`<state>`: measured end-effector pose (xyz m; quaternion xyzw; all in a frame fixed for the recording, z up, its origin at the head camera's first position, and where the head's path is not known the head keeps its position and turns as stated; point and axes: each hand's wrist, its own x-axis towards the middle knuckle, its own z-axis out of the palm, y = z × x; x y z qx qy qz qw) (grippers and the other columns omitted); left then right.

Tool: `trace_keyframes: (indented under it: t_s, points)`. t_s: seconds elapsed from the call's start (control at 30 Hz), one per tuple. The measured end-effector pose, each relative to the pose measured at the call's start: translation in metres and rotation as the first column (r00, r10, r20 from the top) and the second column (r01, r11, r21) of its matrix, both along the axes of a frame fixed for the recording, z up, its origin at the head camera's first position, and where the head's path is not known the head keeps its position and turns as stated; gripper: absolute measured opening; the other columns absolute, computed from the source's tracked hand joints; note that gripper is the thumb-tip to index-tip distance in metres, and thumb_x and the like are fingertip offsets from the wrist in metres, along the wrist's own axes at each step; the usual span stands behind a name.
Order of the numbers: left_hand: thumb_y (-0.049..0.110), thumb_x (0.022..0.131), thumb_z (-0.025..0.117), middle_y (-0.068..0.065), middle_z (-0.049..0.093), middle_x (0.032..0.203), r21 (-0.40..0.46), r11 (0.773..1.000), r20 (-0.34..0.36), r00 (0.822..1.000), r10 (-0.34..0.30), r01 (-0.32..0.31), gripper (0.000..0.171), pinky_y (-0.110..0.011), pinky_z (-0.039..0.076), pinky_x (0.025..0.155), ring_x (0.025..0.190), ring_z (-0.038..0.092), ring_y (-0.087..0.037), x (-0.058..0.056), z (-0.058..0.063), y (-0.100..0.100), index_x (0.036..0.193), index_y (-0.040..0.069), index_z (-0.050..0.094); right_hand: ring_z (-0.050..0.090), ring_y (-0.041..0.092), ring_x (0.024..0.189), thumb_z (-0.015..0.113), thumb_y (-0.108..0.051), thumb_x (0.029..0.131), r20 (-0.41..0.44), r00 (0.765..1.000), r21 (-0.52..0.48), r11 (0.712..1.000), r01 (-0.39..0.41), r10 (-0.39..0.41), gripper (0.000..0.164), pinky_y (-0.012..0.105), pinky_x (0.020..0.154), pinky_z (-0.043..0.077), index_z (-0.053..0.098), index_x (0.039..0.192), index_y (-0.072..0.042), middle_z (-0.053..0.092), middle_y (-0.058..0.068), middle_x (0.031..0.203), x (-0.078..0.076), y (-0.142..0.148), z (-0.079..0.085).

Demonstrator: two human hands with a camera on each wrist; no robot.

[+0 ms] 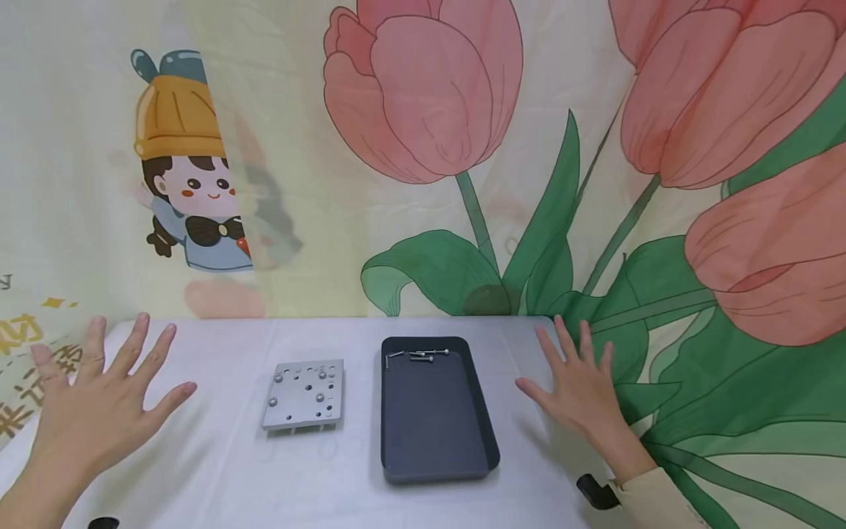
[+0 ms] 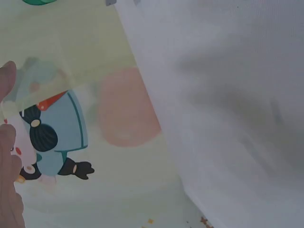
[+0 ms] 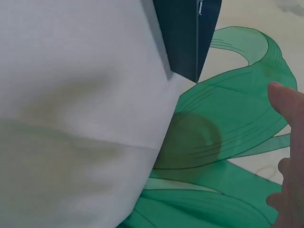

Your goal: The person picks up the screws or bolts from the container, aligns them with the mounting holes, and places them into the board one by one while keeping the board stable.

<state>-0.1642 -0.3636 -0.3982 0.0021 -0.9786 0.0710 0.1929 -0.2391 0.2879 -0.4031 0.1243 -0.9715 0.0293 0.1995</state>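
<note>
My left hand hovers over the left side of the table with its fingers spread, holding nothing. To its right lies a square metal plate with several holes; several screws stand in it, and their ends show below its front edge. A dark grey tray rests right of the plate, with several loose silver screws at its far end. On the tray's other side my right hand is held up with spread fingers, touching nothing. The wrist views show only parts of the left hand and right hand.
A white cloth covers the table. Behind it hangs a curtain printed with large tulips and a cartoon figure. Black straps or mounts show near the wrists at the lower edge.
</note>
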Motion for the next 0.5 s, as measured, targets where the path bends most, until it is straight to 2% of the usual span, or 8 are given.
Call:
trace_keyframes:
  t_s: [0.13,0.33,0.4,0.5]
  points:
    - [0.077,0.095,0.055,-0.012,-0.012,0.177,0.012,1.0,-0.008,1.0,-0.024,0.024,0.108,-0.074,-0.031,0.106,0.156,-0.028,-0.047,-0.001,-0.003,0.005,0.171,0.029,-0.003,0.006,0.051,0.161,0.063,-0.071,0.094,0.017,0.999,0.013,0.999,-0.042,0.041,0.098,0.082,0.115,0.007,0.03,0.169,-0.019,0.016,0.017,0.177,-0.011,-0.012,0.007]
    - [0.072,0.096,0.058,-0.012,-0.003,0.178,0.083,0.992,-0.042,0.994,-0.096,0.1,0.104,-0.075,-0.031,0.106,0.158,-0.024,-0.046,-0.002,-0.012,0.017,0.172,0.027,0.004,0.012,0.051,0.16,0.063,-0.072,0.094,0.042,0.995,0.018,0.996,-0.092,0.091,0.098,0.08,0.117,0.011,0.025,0.171,-0.024,0.017,0.015,0.177,-0.028,-0.034,0.012]
    - [0.071,0.097,0.059,-0.012,-0.001,0.178,0.116,0.986,-0.055,0.992,-0.112,0.118,0.102,-0.075,-0.029,0.107,0.158,-0.021,-0.048,-0.003,-0.015,0.023,0.172,0.026,0.007,0.017,0.052,0.159,0.065,-0.067,0.095,0.038,0.992,0.0,0.993,-0.121,0.121,0.096,0.08,0.117,0.016,0.027,0.17,-0.022,0.022,0.017,0.176,-0.033,-0.043,0.015]
    - [0.069,0.098,0.059,-0.016,0.005,0.178,0.172,0.975,-0.069,0.989,-0.13,0.14,0.1,-0.081,-0.021,0.108,0.158,-0.015,-0.052,-0.006,-0.019,0.033,0.172,0.024,0.01,0.03,0.053,0.153,0.07,-0.058,0.096,0.035,0.984,-0.05,0.983,-0.174,0.176,0.091,0.078,0.112,0.031,0.032,0.168,-0.017,0.031,0.022,0.171,-0.039,-0.055,0.02]
